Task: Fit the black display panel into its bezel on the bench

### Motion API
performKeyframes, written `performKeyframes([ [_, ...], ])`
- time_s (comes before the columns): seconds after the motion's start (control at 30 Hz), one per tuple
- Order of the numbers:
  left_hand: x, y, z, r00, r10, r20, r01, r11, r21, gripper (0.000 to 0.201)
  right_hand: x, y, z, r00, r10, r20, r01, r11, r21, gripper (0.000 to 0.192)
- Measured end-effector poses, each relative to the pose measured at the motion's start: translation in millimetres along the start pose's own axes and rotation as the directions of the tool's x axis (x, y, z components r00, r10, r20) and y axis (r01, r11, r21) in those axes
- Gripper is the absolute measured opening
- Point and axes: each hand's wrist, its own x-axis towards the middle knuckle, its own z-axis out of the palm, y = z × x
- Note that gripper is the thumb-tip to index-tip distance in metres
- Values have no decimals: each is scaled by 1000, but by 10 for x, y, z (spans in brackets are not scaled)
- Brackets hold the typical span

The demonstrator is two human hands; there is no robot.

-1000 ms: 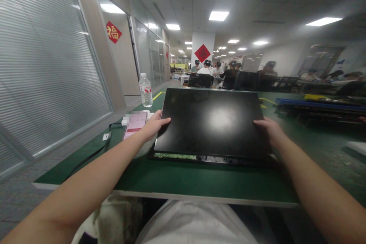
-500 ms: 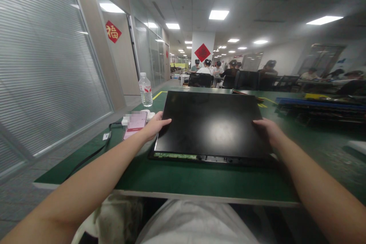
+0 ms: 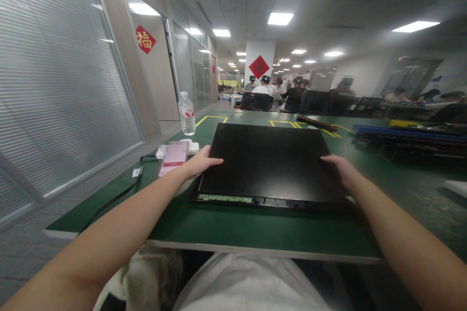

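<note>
Between my hands is a black flat display panel (image 3: 268,165), its dark screen facing up. My left hand (image 3: 200,161) grips its left edge, thumb over the top and fingers hidden beneath. On the opposite edge, my right hand (image 3: 341,170) holds it the same way, thumb on the face. Along the panel's near edge, a green circuit strip (image 3: 224,198) shows beside a black frame section (image 3: 288,202). The near edge sits low, close to the green table (image 3: 255,228); whether the far edge touches down I cannot tell.
Left of the panel lie a phone (image 3: 174,158), a white case (image 3: 193,147) and a black cable (image 3: 109,199). A water bottle (image 3: 187,114) stands behind them. A dark bar (image 3: 317,123) lies at the back. Stacked long parts (image 3: 408,138) are at right. Several people sit farther off.
The panel's far edge has come down towards the table, both hands still on its sides. More of the yellow tape and the dark bar behind it now show.
</note>
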Motion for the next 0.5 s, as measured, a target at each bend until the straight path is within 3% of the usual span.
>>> performKeyframes([
  [0.33, -16, 53, -35, 989, 12, -150, 29, 963, 269, 43, -85, -32, 90, 1000, 25, 19, -25, 1000, 0, 20],
  [0.5, 17, 23, -76, 988, 0, -156, 46, 956, 290, 42, -113, -42, 132, 1000, 20, 20, -20, 999, -28, 18],
])
